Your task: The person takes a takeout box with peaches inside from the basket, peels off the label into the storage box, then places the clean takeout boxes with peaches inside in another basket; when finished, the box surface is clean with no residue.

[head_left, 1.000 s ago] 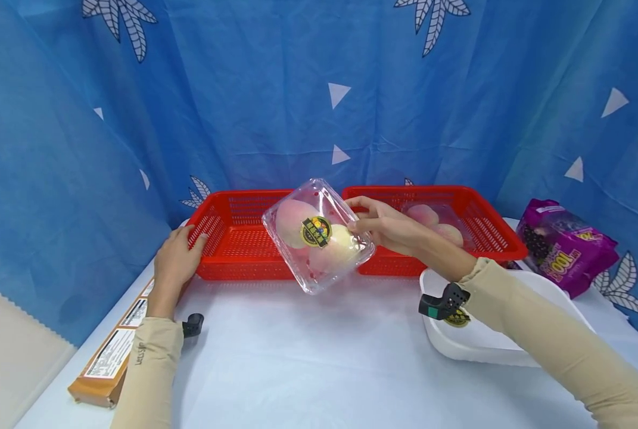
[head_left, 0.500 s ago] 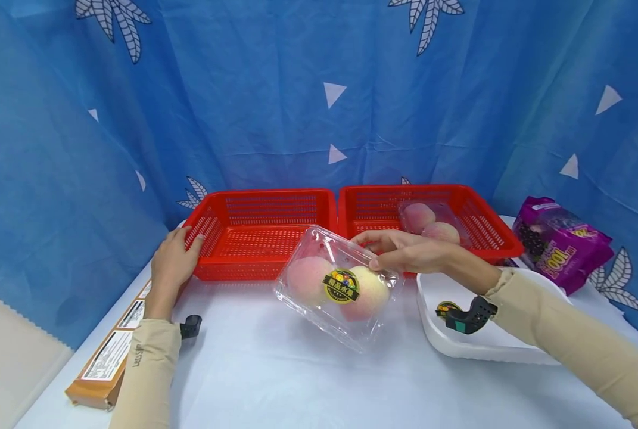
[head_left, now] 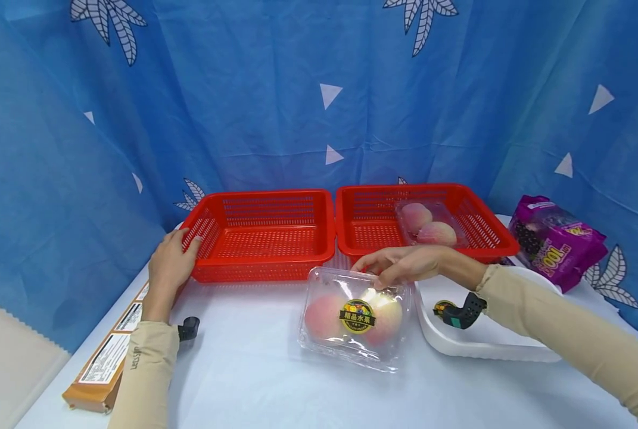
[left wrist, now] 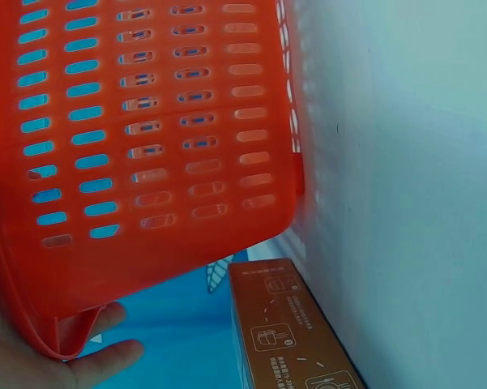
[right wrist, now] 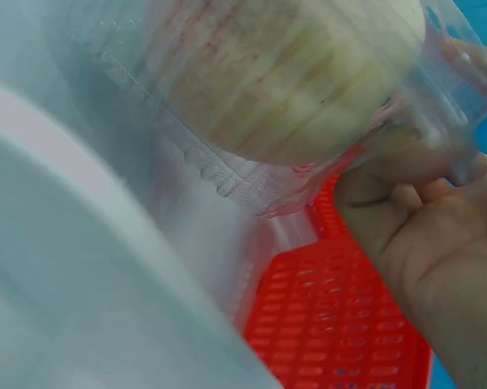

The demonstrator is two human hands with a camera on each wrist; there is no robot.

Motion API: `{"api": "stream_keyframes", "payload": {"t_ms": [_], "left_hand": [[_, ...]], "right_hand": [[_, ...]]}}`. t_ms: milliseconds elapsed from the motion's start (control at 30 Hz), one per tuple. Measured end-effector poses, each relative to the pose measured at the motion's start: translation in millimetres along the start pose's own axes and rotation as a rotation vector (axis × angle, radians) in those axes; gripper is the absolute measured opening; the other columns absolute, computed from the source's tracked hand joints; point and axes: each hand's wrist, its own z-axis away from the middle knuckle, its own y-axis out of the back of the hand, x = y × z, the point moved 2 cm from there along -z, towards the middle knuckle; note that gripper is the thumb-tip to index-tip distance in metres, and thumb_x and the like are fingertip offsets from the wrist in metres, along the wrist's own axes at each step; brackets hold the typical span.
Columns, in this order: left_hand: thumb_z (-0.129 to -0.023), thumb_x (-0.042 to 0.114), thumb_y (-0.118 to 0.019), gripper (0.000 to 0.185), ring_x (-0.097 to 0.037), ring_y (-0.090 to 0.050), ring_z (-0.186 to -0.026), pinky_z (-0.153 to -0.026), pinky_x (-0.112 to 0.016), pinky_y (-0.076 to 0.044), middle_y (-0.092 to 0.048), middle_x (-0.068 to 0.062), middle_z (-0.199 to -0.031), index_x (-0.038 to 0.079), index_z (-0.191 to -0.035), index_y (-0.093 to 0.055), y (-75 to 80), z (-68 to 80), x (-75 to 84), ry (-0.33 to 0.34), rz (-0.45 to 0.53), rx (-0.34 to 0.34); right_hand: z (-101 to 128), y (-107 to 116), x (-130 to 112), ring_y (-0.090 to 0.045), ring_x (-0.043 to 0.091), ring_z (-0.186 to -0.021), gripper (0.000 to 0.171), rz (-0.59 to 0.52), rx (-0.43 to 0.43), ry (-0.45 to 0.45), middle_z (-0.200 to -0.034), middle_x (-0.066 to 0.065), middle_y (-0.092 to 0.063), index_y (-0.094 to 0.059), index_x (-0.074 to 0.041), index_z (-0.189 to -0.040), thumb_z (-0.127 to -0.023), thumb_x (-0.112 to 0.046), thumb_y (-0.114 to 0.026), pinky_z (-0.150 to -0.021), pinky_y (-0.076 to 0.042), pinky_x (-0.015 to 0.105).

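My right hand point(head_left: 404, 265) grips the back edge of a clear plastic clamshell box point(head_left: 326, 339) over the white table, left of the white tub. Pink-and-yellow peaches point(head_left: 387, 316) show through its lid, which bears a round black and gold sticker point(head_left: 357, 316). In the right wrist view, the thumb and fingers pinch the box's edge beside a pale peach point(right wrist: 292, 73). My left hand point(head_left: 170, 265) holds the left end of the left red basket point(head_left: 260, 271). The left wrist view shows fingers point(left wrist: 109, 362) around the corner of that basket's rim.
A second red basket point(head_left: 369, 232) on the right holds another peach box point(head_left: 435, 233). Close to my right hand stands a white tub point(head_left: 490, 342) with a sticker inside. A purple fruit bag point(head_left: 560, 244) lies far right; a long brown carton point(head_left: 104, 363) lies beside my left arm.
My right hand has brought the peach box down and toward me, slightly rightward, from in front of the baskets. The box has turned squarer to the view. The left hand stays at the basket rim.
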Motion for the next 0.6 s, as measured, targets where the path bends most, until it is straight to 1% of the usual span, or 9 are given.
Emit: {"api": "stream_keyframes", "payload": {"t_ms": [33,100,200,267,333,400,533,600], "left_hand": [[-0.1,0.038,-0.042,0.062,-0.052,-0.038,-0.123,-0.096,-0.067,-0.038,-0.033,-0.031,-0.145,-0.003,-0.145,-0.032,-0.1,0.1,-0.2,0.0,0.0,0.0],[-0.1,0.038,-0.042,0.062,-0.052,-0.038,-0.124,-0.096,-0.067,-0.038,-0.033,-0.031,-0.145,-0.003,-0.146,-0.032,-0.4,0.0,-0.6,0.001,0.002,0.0],[-0.1,0.038,-0.042,0.062,-0.051,-0.038,-0.124,-0.096,-0.067,-0.038,-0.033,-0.031,-0.145,-0.003,-0.146,-0.032,-0.8,0.0,-0.8,0.003,0.006,0.001],[-0.1,0.038,-0.041,0.062,-0.051,-0.038,-0.124,-0.096,-0.067,-0.038,-0.032,-0.03,-0.145,-0.003,-0.146,-0.031,-0.7,-0.1,-0.6,0.004,0.008,0.002],[-0.1,0.038,-0.041,0.062,-0.051,-0.038,-0.124,-0.096,-0.067,-0.038,-0.032,-0.03,-0.145,-0.003,-0.146,-0.032,-0.7,0.1,-0.3,0.007,0.011,0.002],[-0.1,0.038,-0.041,0.062,-0.051,-0.038,-0.124,-0.096,-0.067,-0.037,-0.032,-0.03,-0.146,-0.003,-0.146,-0.032,-0.8,0.3,-0.3,0.009,0.011,0.002],[-0.1,0.038,-0.042,0.062,-0.051,-0.037,-0.125,-0.096,-0.066,-0.039,-0.032,-0.03,-0.146,-0.002,-0.146,-0.031,-0.8,1.2,0.0,0.016,0.013,0.001],[-0.1,0.037,-0.042,0.062,-0.051,-0.037,-0.125,-0.095,-0.066,-0.04,-0.031,-0.03,-0.146,-0.002,-0.147,-0.031,-0.8,1.3,0.5,0.017,0.012,0.001]], "right_hand": [[-1,1,1,-0.055,0.027,-0.108,0.053,0.009,0.006,-0.012,-0.122,0.016,-0.054,-0.041,-0.001,-0.138,-0.087,-0.008,-0.056,-0.086,-0.053,0.034],[-2,2,2,-0.055,0.023,-0.097,0.054,0.058,0.037,-0.033,-0.111,0.014,-0.055,-0.043,-0.001,-0.138,-0.086,-0.006,-0.055,-0.078,-0.052,0.028],[-1,3,-1,-0.05,0.02,-0.087,0.054,0.21,0.113,-0.063,-0.098,0.009,-0.053,-0.049,-0.006,-0.139,-0.085,-0.007,-0.055,-0.068,-0.045,0.024],[0,3,-4,-0.048,0.02,-0.086,0.053,0.311,0.159,-0.087,-0.092,0.007,-0.051,-0.052,-0.01,-0.138,-0.085,-0.008,-0.055,-0.067,-0.043,0.026],[1,1,-7,-0.049,0.022,-0.092,0.051,0.39,0.187,-0.094,-0.094,0.006,-0.052,-0.053,-0.012,-0.137,-0.085,-0.011,-0.057,-0.069,-0.044,0.028],[2,-2,-9,-0.048,0.023,-0.096,0.051,0.445,0.21,-0.102,-0.097,0.007,-0.053,-0.054,-0.012,-0.137,-0.086,-0.01,-0.056,-0.072,-0.045,0.03],[1,-8,-10,-0.048,0.024,-0.108,0.05,0.515,0.266,-0.116,-0.113,0.004,-0.057,-0.054,-0.012,-0.136,-0.087,-0.004,-0.053,-0.083,-0.051,0.034],[1,-10,-9,-0.047,0.026,-0.115,0.05,0.528,0.284,-0.117,-0.122,0.004,-0.057,-0.054,-0.011,-0.136,-0.087,0.0,-0.051,-0.089,-0.051,0.037]]}}
